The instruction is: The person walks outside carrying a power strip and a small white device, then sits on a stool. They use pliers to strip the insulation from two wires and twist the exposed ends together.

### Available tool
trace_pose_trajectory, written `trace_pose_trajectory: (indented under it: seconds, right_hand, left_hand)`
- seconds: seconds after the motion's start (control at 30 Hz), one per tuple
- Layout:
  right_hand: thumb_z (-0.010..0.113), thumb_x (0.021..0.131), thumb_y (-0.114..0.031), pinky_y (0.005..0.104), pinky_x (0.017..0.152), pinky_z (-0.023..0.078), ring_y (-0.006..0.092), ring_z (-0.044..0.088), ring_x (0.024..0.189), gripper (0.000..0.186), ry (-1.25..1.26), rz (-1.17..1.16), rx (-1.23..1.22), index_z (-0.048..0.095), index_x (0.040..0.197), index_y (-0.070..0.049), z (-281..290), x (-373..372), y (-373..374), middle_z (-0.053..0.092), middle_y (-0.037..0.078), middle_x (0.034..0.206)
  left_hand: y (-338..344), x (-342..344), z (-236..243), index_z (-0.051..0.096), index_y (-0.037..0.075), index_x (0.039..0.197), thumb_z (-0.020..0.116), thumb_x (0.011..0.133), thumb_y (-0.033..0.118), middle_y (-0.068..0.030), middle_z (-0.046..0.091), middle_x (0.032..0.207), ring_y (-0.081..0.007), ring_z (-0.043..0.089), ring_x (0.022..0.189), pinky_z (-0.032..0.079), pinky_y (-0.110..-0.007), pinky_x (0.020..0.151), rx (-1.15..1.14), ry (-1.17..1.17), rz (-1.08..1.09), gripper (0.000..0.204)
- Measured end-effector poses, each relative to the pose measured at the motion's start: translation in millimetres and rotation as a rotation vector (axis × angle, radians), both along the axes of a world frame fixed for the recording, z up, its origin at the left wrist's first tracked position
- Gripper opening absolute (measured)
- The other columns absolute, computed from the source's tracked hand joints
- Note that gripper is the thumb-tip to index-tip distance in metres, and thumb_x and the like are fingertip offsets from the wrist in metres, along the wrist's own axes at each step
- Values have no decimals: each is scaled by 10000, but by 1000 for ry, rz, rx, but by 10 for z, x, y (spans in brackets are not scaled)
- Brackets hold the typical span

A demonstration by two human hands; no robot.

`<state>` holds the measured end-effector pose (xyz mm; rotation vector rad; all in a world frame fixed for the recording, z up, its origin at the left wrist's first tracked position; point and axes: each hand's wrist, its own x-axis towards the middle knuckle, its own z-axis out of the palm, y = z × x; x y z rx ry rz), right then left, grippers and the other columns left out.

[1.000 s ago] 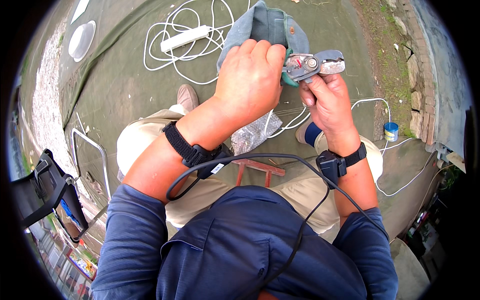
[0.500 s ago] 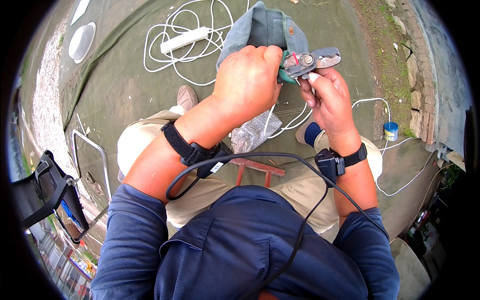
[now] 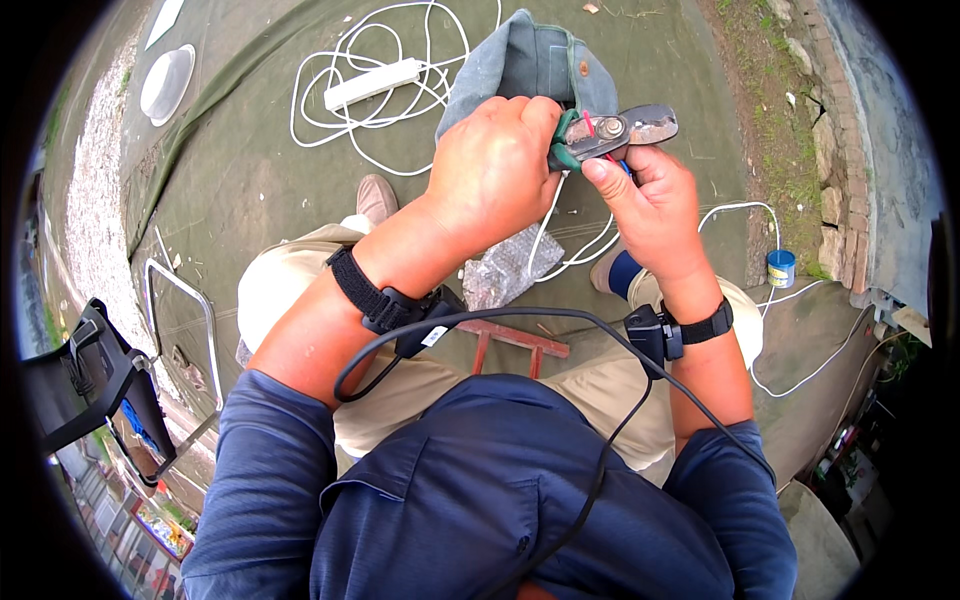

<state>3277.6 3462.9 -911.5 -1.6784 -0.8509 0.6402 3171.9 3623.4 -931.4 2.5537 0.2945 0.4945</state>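
My left hand [image 3: 498, 160] is closed around the green handles of a pair of pliers [image 3: 645, 125], whose worn metal jaws point right. A short red wire [image 3: 588, 122] shows at the pivot end of the tool. My right hand [image 3: 655, 210] is closed just below the jaws, its thumb and fingers pinching thin wires. A bit of blue wire [image 3: 626, 167] shows beside the right thumb. White cable [image 3: 546, 215] hangs down beneath my hands; where it meets the wires is hidden. Behind my left hand is an open grey-blue cloth bag [image 3: 520, 60].
A white power strip [image 3: 372, 84] lies among loops of its cord on the green ground sheet. Bubble wrap [image 3: 510, 268] and a red stool frame [image 3: 515, 335] are between my legs. A blue can [image 3: 781, 267] stands at right. A black chair-like frame [image 3: 100, 390] is at left.
My right thumb has shifted left, up against the pliers near the green handle. Blue wire now shows by it. The pliers have turned slightly, and my left hand keeps its grip.
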Motion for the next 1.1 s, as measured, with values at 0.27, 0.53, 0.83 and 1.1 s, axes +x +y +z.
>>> trace_pose_trajectory:
  seconds: [0.27,0.53,0.83,1.1]
  right_hand:
    - [745,907,-193,290,741,506,111,623,807,230,-63,-21,30,719,1047,-13,0,-7,9,723,60,906]
    - [818,829,-230,302,718,503,148,635,779,285,-175,-44,12,727,989,-13,11,-13,32,707,64,871]
    - [840,822,-286,277,543,382,87,439,622,372,-169,-218,-108,591,730,-25,-91,-36,-13,512,1,672]
    - [601,945,-205,229,539,327,45,401,610,207,314,-135,-36,612,856,-19,-156,75,-83,470,-47,680]
  left_hand:
    - [-16,-2,13,591,29,1010,722,716,89,-151,648,902,-369,636,901,526,-471,762,-79,-31,1,327]
    - [7,9,18,607,0,1070,709,781,105,-222,658,940,-424,628,960,504,-474,817,-293,109,-57,324]
    - [45,64,116,560,-31,1009,656,847,138,-243,661,848,-435,650,812,509,-494,724,-432,47,193,253]
    - [281,31,54,590,-25,1193,682,887,183,-28,641,911,-112,569,810,457,-289,737,-922,99,315,381]
